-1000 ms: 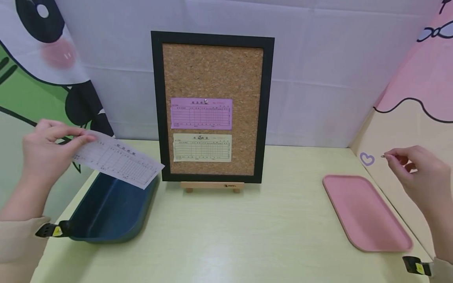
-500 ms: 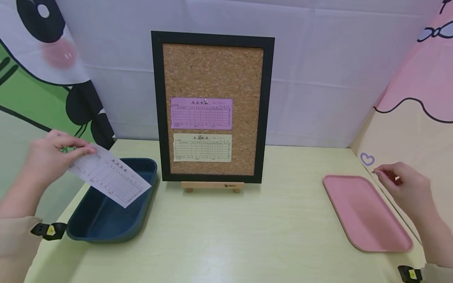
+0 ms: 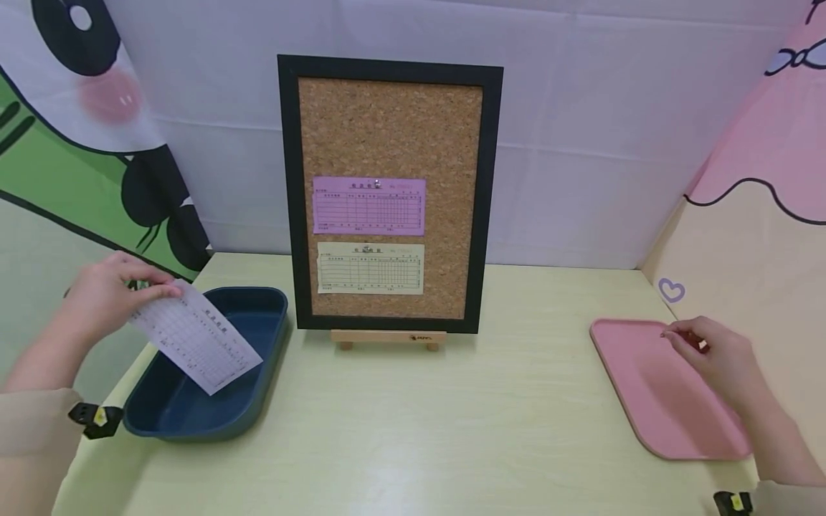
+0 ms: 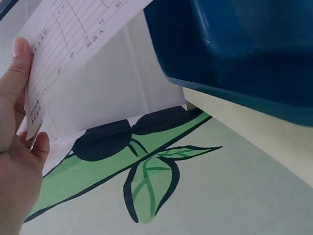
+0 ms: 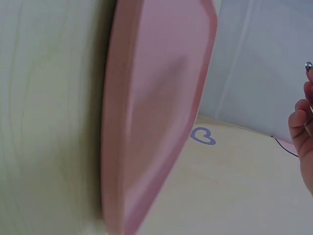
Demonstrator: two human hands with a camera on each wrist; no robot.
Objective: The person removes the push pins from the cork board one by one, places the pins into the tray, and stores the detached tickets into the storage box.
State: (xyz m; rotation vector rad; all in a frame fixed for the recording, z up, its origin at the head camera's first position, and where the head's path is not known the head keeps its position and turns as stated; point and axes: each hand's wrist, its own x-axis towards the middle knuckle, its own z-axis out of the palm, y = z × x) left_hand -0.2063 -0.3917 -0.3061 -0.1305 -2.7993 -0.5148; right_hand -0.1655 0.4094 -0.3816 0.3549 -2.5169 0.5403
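Note:
My left hand (image 3: 106,297) pinches a white printed receipt slip (image 3: 200,340) by its upper left edge, thumb on one face. The slip slants down over a dark blue bin (image 3: 267,390) at the left; whether it touches the bin I cannot tell. At the right, my right hand (image 3: 719,362) pinches a small silver push pin (image 5: 308,65) between thumb and fingertips, above a pink tray (image 3: 626,387). On the cork board (image 3: 387,129) in the middle hang a purple slip (image 3: 368,215) and, below it, a pale yellow slip (image 3: 371,276), each with a pin near its top.
The black-framed board leans upright on a small wooden stand (image 3: 387,337) at the back of the light table (image 3: 439,416). Cloth with cartoon prints hangs behind and at both sides. The tray lies along the table's right edge, the bin along its left.
My left hand has lowered with the slip, which now hangs more steeply over the bin. My right hand has come down and left with the pin, over the tray.

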